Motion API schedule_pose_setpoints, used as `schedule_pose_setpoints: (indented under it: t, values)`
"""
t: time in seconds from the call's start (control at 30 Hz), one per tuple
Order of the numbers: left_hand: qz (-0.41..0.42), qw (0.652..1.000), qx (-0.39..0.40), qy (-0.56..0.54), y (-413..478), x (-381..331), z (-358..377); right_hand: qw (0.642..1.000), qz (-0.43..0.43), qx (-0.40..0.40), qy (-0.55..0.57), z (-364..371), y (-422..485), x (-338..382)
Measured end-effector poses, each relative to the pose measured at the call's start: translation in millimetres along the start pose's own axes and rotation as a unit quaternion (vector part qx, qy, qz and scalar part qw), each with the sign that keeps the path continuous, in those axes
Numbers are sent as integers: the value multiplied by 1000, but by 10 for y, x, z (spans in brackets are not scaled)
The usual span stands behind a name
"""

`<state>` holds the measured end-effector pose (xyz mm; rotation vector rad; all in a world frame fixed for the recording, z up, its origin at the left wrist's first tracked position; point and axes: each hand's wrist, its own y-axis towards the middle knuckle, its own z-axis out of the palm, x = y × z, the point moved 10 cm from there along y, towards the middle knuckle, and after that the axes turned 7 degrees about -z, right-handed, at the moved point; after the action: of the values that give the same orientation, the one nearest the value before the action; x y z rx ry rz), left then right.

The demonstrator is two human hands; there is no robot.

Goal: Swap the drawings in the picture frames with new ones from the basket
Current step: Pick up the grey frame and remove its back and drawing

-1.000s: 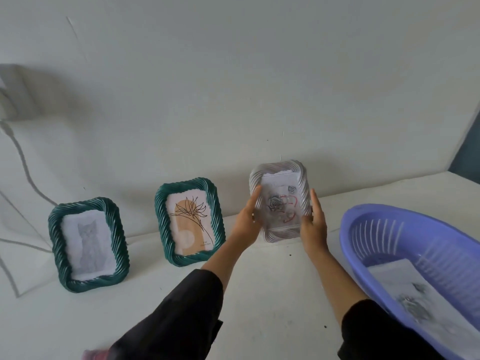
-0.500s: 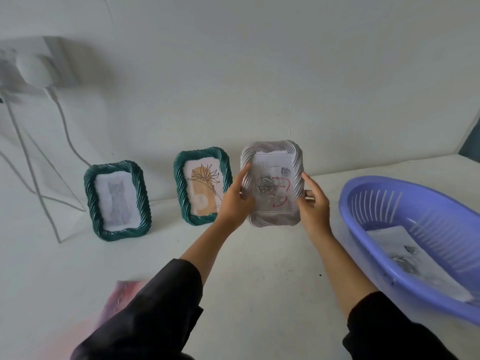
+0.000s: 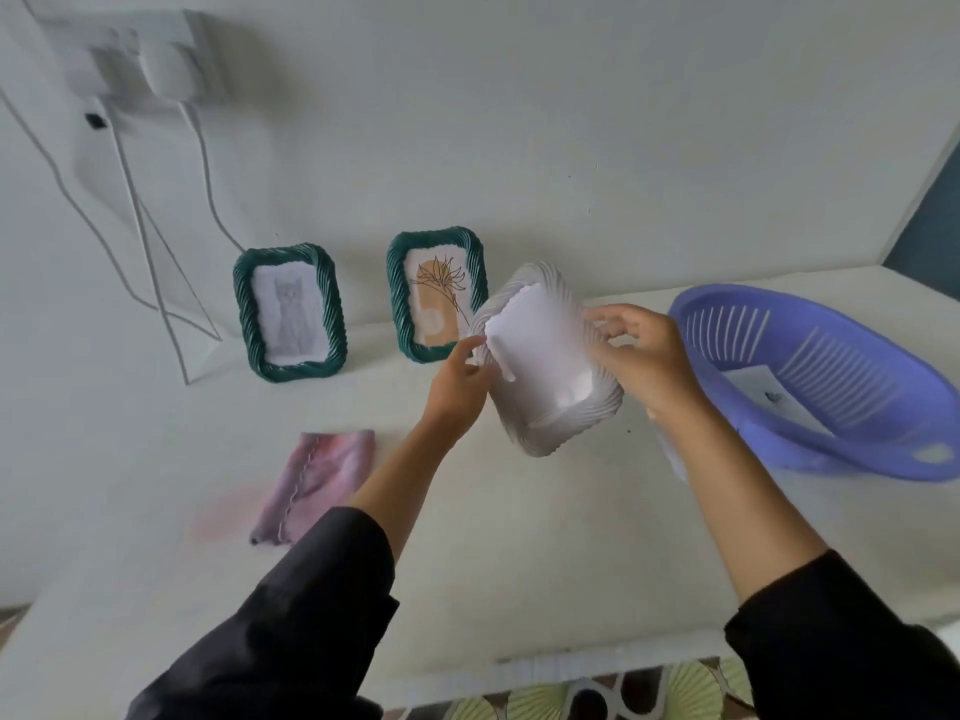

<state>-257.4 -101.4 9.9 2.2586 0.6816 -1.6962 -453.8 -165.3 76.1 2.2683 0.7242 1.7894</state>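
While it is held in the air above the table (image 3: 156,433), white frame (image 3: 566,423): tilted, with its plain back panel (image 3: 540,345) toward the camera; the drawing inside is hidden.
Left hand (image 3: 460,387): pinches the frame's left edge, fingertips at the rim of the back panel.
Right hand (image 3: 644,356): grips the right edge with curled fingers.
Step in hand: judged to be opening the back to free the old drawing.
Doing it well: hold the rim firmly with the right hand, clear of the panel. Let the left fingers find a tab or edge and lift evenly, so nothing bends. How the panel fastens cannot be told.
Basket (image 3: 857,376): on the table, just right of the right hand; a new drawing (image 3: 769,392) lies inside, within easy reach.
Green frames: the cat frame (image 3: 296,371) and the flower frame (image 3: 436,236) stand upright against the wall, left of the hands.
Cloth (image 3: 317,480): flat on the table, beside the left forearm.
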Motion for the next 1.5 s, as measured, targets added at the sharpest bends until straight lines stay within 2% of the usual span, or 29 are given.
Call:
schedule_pose_setpoints:
  t: [0.13,0.27,0.37,0.47,0.57,0.73,0.83,0.97,1.13,1.33,1.4,1.5]
  values:
    - [-68,997,-28,-34,-230,46,56,988,-33,54,-144,66,-136,384]
    - [-84,993,7,-87,-366,-68,230,965,-72,85,-236,193,-263,674]
    - [-127,973,31,-191,-370,-150,292,929,-102,187,-302,479,-416,758]
    - [-150,961,-7,-230,-325,-109,231,904,-110,290,-294,742,-593,745]
    - [-130,965,-64,-220,-303,-52,82,902,-104,349,-230,847,-658,693]
    - [-125,975,-110,-145,-258,232,-144,959,-58,274,-40,583,-381,495]
    - [-116,982,-140,-57,-275,377,-202,956,-33,279,-86,574,-302,161]
    - [-113,981,-149,41,-278,541,-161,912,12,382,-147,828,-520,-299]
    - [-93,969,-145,176,-316,586,-104,906,-18,384,-175,931,-647,-507]
    - [-81,956,-128,252,-230,593,-94,896,-22,409,-169,984,-643,-630]
    - [-82,953,-138,258,-181,605,-152,906,-16,395,-151,931,-544,-654]
    - [-72,951,-149,261,-69,591,-254,939,-10,302,-166,741,-190,-748]
